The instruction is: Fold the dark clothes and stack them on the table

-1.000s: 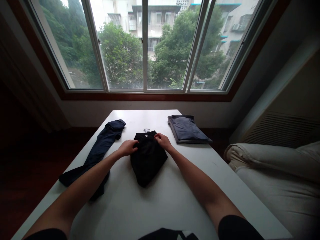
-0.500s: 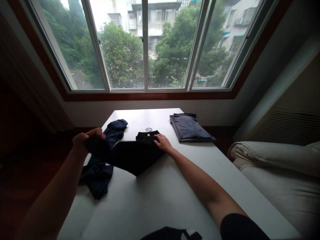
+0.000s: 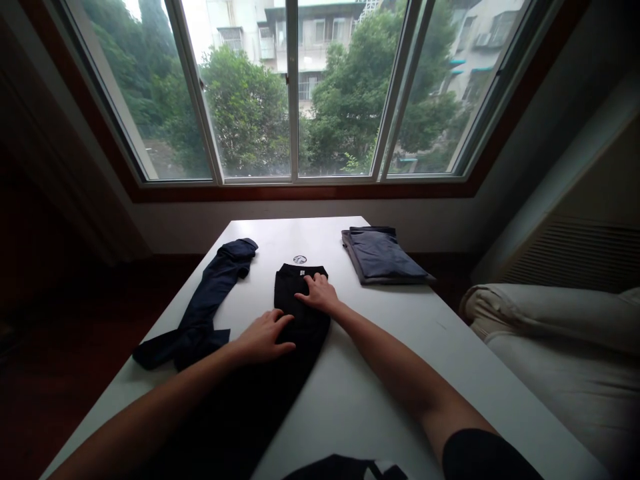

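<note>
Black trousers [image 3: 295, 373] lie lengthwise on the white table [image 3: 390, 373], their waistband with a small white label at the far end. My right hand [image 3: 319, 292] rests on them just below the waistband, fingers spread. Lower down, my left hand [image 3: 267, 335] lies over the left side of the same cloth, thumb apart from the fingers. My left forearm covers part of the trouser legs, which run toward me. To the left, a crumpled dark blue garment [image 3: 213, 293] stretches along the table edge.
At the back right sits a stack of folded dark clothes [image 3: 383, 257]. A small round patterned item [image 3: 300, 259] lies beyond the waistband. A pale sofa [image 3: 560, 347] stands right of the table, and a window [image 3: 295, 100] is ahead.
My left hand has come from the left, letting go of the raised part of the black trousers, which now lies down along the table. My right hand stays near the waistband.
</note>
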Action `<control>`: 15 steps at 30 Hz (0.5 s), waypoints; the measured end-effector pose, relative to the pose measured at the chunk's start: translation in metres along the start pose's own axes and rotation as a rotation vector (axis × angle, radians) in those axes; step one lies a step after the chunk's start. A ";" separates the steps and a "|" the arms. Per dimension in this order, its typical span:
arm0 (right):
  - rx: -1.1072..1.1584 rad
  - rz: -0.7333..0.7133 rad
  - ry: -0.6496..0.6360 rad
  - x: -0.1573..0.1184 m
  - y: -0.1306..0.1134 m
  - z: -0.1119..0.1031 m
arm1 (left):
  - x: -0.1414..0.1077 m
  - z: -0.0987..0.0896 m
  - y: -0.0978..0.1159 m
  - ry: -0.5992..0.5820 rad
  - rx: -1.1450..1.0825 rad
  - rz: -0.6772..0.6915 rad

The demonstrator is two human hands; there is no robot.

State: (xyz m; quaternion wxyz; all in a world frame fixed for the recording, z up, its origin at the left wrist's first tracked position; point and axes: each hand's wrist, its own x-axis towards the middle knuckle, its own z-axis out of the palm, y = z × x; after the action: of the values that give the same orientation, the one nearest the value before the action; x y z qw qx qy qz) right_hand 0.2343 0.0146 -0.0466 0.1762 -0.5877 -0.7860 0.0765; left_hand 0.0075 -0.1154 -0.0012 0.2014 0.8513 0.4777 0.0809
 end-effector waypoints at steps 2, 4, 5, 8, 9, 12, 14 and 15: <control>0.011 -0.023 -0.067 0.000 -0.002 -0.001 | 0.000 0.022 0.017 -0.018 0.023 0.037; 0.058 -0.047 -0.136 0.002 0.001 -0.007 | -0.004 0.032 0.034 -0.064 0.018 0.081; 0.104 -0.060 -0.178 0.003 0.005 -0.011 | -0.007 0.033 0.042 -0.085 0.023 0.103; 0.358 -0.077 -0.327 0.010 0.023 -0.032 | -0.023 0.031 0.056 -0.101 0.072 0.141; 0.461 -0.057 -0.344 0.013 0.030 -0.041 | -0.029 0.030 0.058 -0.099 0.087 0.131; 0.675 0.076 -0.155 0.025 0.050 -0.064 | -0.047 0.025 0.051 -0.097 0.095 0.018; 0.760 0.134 -0.086 0.032 0.056 -0.073 | -0.057 0.017 0.039 -0.106 0.083 -0.056; 0.789 0.146 -0.091 0.035 0.056 -0.074 | -0.062 0.009 0.032 -0.104 0.074 -0.070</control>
State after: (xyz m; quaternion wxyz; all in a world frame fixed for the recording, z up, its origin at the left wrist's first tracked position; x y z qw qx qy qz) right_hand 0.3028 0.0577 0.0105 0.3475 -0.5253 -0.6594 0.4104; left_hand 0.0025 -0.1851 0.0071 0.1970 0.8440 0.4988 0.0118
